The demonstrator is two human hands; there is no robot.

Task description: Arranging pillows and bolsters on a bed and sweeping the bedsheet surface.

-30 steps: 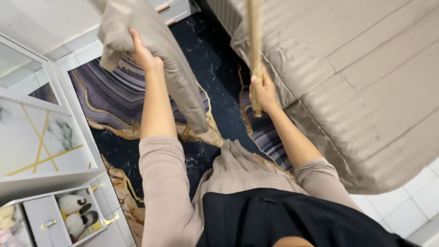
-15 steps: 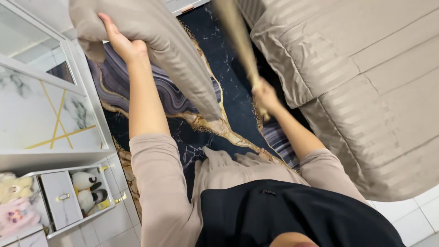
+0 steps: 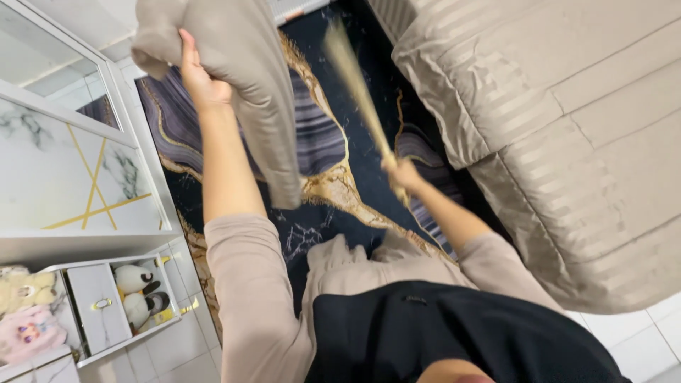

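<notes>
The left hand (image 3: 201, 79) grips a beige pillow (image 3: 241, 78) closed-fisted, holding it up over the dark marbled rug (image 3: 319, 142). The right hand (image 3: 401, 174) is wrapped around a thin, motion-blurred stick (image 3: 355, 74). Judged mid-beating; another strike needs the pillow steady. The bed (image 3: 567, 128) lies right.
</notes>
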